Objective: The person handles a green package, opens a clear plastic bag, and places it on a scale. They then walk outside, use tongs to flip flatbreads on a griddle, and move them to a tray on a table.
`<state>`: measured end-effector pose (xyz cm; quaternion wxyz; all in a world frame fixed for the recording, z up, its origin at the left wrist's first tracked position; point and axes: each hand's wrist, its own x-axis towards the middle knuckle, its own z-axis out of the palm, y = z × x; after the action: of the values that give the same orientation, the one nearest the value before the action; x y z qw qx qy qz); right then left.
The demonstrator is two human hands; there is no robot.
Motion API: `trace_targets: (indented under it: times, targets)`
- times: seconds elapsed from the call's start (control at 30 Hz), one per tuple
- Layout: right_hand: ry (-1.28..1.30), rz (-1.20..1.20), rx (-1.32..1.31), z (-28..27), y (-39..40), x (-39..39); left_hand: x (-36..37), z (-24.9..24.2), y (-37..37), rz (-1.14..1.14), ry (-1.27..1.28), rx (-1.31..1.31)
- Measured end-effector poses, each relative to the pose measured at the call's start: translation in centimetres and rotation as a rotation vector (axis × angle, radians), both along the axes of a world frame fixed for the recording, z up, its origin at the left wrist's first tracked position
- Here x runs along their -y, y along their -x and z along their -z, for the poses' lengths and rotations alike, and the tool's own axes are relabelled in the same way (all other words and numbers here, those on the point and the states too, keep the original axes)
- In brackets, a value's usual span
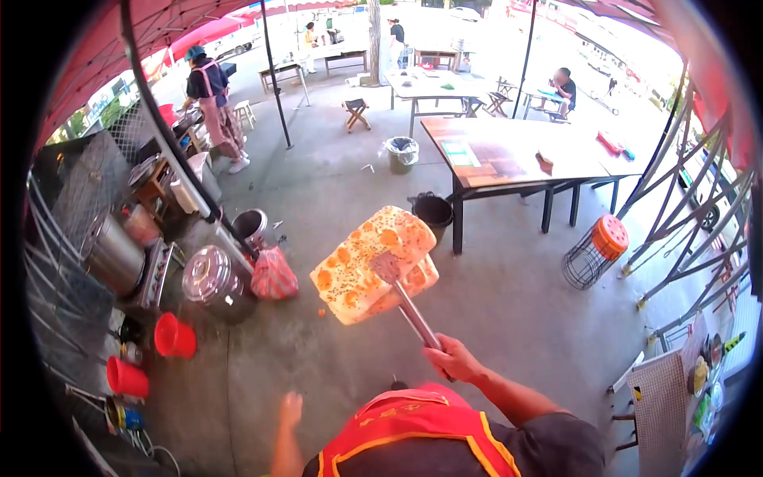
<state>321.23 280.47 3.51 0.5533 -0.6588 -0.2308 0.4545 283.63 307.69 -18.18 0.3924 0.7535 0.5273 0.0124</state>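
My right hand (pixel 455 359) is wrapped round the handle of long metal tongs (pixel 415 316) with a flat, wide end. That end lies on top of a large flatbread (pixel 358 266), browned in round patches and dotted with dark seeds. The bread hangs out in front of me above the floor, and a second layer of it shows beneath at the right. Whatever part of the tongs is under the bread is hidden. My left hand (pixel 292 409) is low at the left, away from the bread; it is blurred and its fingers are not distinct.
A wooden table (pixel 509 147) stands ahead to the right, with a dark bin (pixel 433 213) beside it. Leftward are a lidded metal pot (pixel 211 274), a striped bag (pixel 274 274) and red buckets (pixel 175 335). An orange-topped wire basket (pixel 596 253) stands right. A person (pixel 213 103) works at the far left.
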Motion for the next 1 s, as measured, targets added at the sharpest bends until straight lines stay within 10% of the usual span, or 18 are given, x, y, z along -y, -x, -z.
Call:
trace_targets:
  times: [0.03,0.1,0.13,0.23,0.47,0.6,0.77,0.97,1.0]
  targets:
    - [-0.002,-0.009,-0.006,-0.3,-2.9,-3.4,-1.4,5.7,2.9,-0.218,0.344,-0.093]
    - [-0.005,-0.018,-0.027,0.0,-8.2,-10.0,-3.2,7.3,4.4,0.509,0.063,-0.722]
    - [-0.012,-0.024,-0.033,0.3,-11.1,-13.6,-4.8,7.9,2.2,0.502,0.159,-0.738]
    - [-0.042,-0.024,-0.029,2.3,-18.9,-24.1,-12.2,10.0,-6.4,0.188,0.390,-0.634]
    - [-0.015,0.030,-0.069,1.3,-35.8,-45.6,-41.5,11.9,-31.2,0.285,0.302,-0.482]
    - [0.005,0.065,-0.060,0.3,-46.6,-56.8,-63.4,7.3,-54.3,-0.114,0.422,0.100]
    - [0.025,0.093,-0.019,3.8,-62.7,-73.1,-81.3,-4.9,-82.1,0.162,-0.380,0.542]
    - [-0.052,0.036,-0.085,5.7,-81.7,-93.1,-91.2,13.7,-80.6,-0.398,0.366,0.096]
    - [-0.045,0.041,-0.112,5.6,-84.8,-96.6,-91.0,16.0,-78.1,0.221,0.170,-0.249]
